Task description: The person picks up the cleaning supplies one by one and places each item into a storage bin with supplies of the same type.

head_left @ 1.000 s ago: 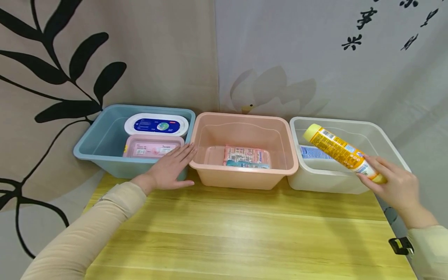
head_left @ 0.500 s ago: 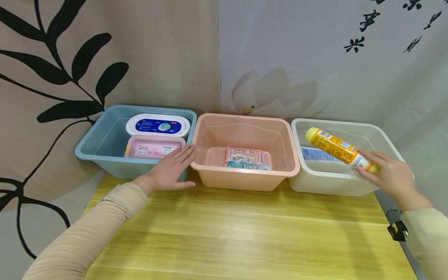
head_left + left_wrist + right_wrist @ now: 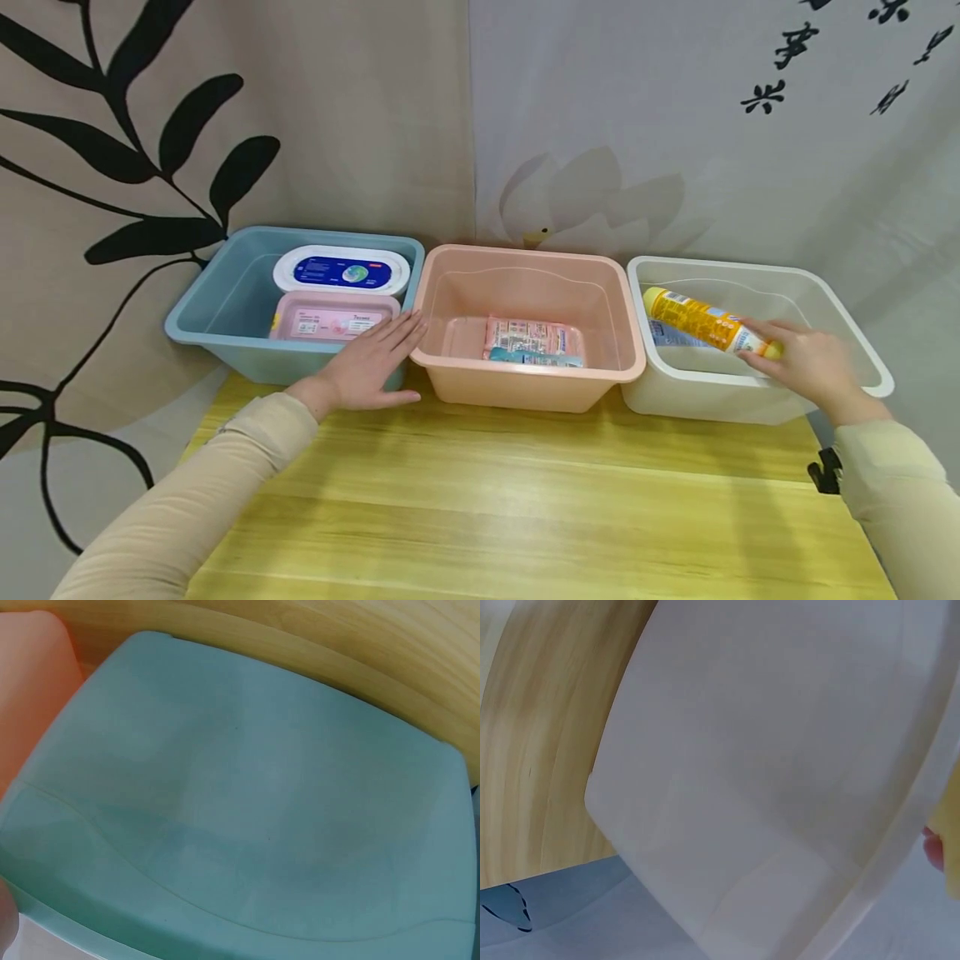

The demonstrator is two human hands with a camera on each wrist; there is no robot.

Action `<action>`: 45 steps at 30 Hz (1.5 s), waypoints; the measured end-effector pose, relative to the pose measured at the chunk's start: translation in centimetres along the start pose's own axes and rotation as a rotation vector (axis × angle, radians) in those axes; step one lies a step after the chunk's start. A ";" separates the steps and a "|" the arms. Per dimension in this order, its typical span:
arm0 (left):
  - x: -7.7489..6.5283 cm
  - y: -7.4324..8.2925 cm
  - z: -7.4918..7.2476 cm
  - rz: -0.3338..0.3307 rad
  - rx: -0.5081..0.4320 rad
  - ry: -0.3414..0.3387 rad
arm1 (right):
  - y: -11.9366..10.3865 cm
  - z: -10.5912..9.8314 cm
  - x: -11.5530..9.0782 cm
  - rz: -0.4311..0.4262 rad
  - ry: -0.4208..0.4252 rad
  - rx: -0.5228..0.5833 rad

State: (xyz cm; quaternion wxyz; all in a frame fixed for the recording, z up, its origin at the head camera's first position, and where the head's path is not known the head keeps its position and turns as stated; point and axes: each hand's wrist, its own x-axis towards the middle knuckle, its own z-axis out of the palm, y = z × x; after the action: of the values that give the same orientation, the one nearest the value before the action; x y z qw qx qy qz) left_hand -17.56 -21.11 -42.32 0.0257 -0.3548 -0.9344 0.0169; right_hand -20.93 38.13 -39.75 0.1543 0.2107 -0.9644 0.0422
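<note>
My right hand (image 3: 813, 367) grips the near end of a yellow bottle (image 3: 693, 318) with a pale yellow cap. The bottle lies slanted within the white bin (image 3: 712, 400), over a blue packet (image 3: 671, 335) partly hidden beneath it. In the right wrist view the bottle's yellow end (image 3: 951, 840) shows at the edge, beyond the bin's rim. With fingers straight, my left hand (image 3: 367, 367) rests at the front right corner of the blue bin (image 3: 247, 350), fingertips beside the pink bin (image 3: 517, 387). The left wrist view is mostly the blue bin's outer wall (image 3: 247, 795).
Inside the blue bin sit a white oval tub (image 3: 341, 269) with a blue label and a pink box (image 3: 333, 317). A pink packet (image 3: 528, 335) and a teal packet (image 3: 536, 358) lie in the pink bin. All bins stand on a wooden table (image 3: 510, 500) before a curtain (image 3: 360, 125).
My right hand has moved left and inward with the yellow bottle, lowering it from above the white bin's front rim into the bin. The left hand has stayed put.
</note>
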 end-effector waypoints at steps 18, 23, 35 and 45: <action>0.0 0.2 0.0 -0.004 -0.013 0.003 | -0.6 1.0 2.2 0.101 -0.244 0.101; -0.1 0.2 -0.1 -0.010 -0.019 0.008 | -0.5 1.1 2.6 0.136 -0.335 0.121; 0.1 0.2 -0.2 -0.013 -0.008 -0.017 | 0.3 1.8 3.0 0.168 -0.452 0.215; 0.0 0.2 -0.2 -0.022 -0.010 -0.023 | 0.2 2.1 3.4 0.200 -0.500 0.255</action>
State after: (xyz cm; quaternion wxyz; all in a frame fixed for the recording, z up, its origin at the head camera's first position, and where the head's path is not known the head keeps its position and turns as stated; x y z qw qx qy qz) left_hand -17.42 -20.92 -42.09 0.0135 -0.3445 -0.9386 0.0161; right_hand -24.58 36.69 -40.71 -0.1209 0.1361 -0.9753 0.1248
